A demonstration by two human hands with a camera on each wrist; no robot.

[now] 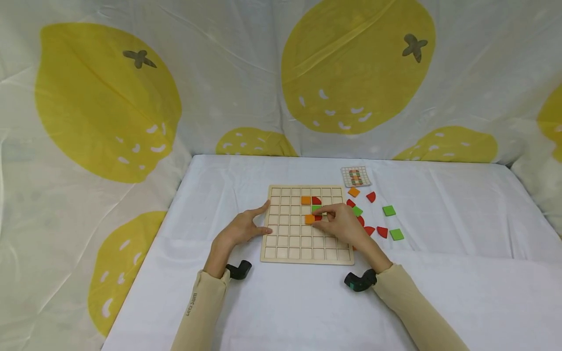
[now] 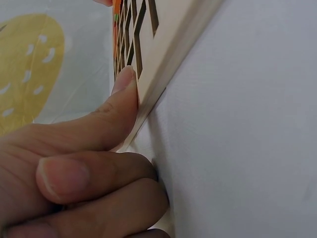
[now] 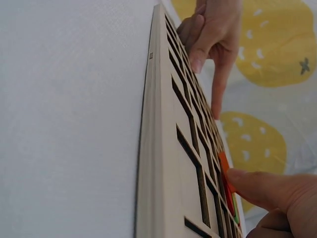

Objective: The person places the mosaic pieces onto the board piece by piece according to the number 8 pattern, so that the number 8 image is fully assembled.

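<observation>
**Right hand at the orange tile, left hand on the board's edge**

From this end of the link, I see the work gathered just right of centre in the head view. The right hand [image 1: 344,224] pinches an orange tile [image 1: 309,219], the lower of two on the wooden board [image 1: 283,240], between thumb and index finger. The left hand [image 1: 243,225] has its thumb and index finger spread, both touching the board's left edge.

Any coming move turns, I judge, on this: the tile lies left of the right hand in the frame, right at its fingertips — the left hand is farther off, across several bare cells. The tile looks square, so I have no long axis to line up; its sides run with the grid. A green tile [image 1: 316,208] sits just up and right of it, a red piece [image 1: 318,218] directly to its right.

That red piece is partly covered by the right fingers, so I can't read its shape. Nor can I tell whether the orange tile sits flush — the right wrist view catches it nearly edge-on. The left wrist view cuts off most of the board. Some loose red pieces [image 1: 369,230] are half hidden behind the right hand, and the small card [image 1: 356,176], above the board's upper right corner, is too tiny to make out.
</observation>
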